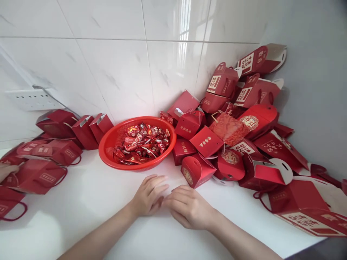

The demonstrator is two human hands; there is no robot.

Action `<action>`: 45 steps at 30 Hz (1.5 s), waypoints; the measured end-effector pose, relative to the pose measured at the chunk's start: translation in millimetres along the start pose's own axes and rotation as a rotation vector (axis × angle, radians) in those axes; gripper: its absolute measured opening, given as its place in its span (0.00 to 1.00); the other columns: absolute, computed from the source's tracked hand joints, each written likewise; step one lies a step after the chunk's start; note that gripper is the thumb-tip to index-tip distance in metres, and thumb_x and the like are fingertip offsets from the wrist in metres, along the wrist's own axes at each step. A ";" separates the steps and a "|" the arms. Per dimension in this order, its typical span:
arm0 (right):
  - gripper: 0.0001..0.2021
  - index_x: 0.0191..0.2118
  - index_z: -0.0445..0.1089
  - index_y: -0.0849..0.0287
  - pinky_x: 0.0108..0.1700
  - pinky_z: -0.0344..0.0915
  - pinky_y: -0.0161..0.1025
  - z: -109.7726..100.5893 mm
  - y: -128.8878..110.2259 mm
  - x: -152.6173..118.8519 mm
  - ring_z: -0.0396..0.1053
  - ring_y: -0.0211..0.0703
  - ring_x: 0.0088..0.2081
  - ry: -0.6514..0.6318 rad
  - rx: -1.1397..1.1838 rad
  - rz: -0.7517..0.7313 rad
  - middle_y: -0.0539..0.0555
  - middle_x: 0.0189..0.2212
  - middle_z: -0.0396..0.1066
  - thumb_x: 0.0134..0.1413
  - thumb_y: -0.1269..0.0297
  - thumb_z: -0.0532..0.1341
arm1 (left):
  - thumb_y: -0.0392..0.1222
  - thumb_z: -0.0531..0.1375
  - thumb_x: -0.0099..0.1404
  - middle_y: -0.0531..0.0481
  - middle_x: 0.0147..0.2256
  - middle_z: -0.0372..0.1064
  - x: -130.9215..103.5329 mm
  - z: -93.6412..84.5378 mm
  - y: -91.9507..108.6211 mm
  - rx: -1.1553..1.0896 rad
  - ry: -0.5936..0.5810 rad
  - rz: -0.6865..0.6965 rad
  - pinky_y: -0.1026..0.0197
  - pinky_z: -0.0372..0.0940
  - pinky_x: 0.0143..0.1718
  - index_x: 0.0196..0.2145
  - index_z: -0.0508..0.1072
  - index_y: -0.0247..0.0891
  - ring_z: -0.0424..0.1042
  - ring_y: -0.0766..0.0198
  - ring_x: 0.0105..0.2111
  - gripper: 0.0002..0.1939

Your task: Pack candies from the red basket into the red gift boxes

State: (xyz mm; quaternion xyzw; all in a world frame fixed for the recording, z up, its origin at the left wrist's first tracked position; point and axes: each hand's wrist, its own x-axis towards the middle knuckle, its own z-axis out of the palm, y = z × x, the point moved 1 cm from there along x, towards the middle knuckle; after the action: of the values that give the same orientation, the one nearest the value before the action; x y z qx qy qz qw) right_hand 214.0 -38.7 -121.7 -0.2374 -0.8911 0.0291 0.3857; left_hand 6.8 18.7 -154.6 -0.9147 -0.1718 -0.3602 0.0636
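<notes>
My left hand hovers or rests over the white table, fingers apart and slightly curled, with nothing in it. Close beside it on the right is my right hand, its fingers curled together; whether anything is inside them is hidden. Just beyond both hands sits a red plastic basket, holding many wrapped candies in red packaging. A red gift box with a gold round print lies right behind my right hand, apart from it.
A large heap of red boxes fills the right side against the wall. More red boxes lie at the left, where part of another person's hand touches them. A power strip is on the tiled wall.
</notes>
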 end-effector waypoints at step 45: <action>0.32 0.69 0.51 0.58 0.56 0.68 0.56 -119.5 73.5 89.4 0.65 0.55 0.61 0.584 0.169 0.553 0.60 0.63 0.62 0.70 0.44 0.38 | 0.58 0.49 0.71 0.48 0.49 0.76 73.0 -115.8 -3.0 -0.576 -1.045 -0.700 0.58 0.69 0.50 0.53 0.76 0.46 0.76 0.57 0.49 0.24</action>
State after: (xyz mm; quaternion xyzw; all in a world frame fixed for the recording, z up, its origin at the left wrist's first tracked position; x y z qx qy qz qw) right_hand 274.6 50.5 5.0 -0.4339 -0.6410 0.1359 0.6183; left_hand -18.3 13.3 -20.1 -0.8393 -0.3626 0.0969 -0.3932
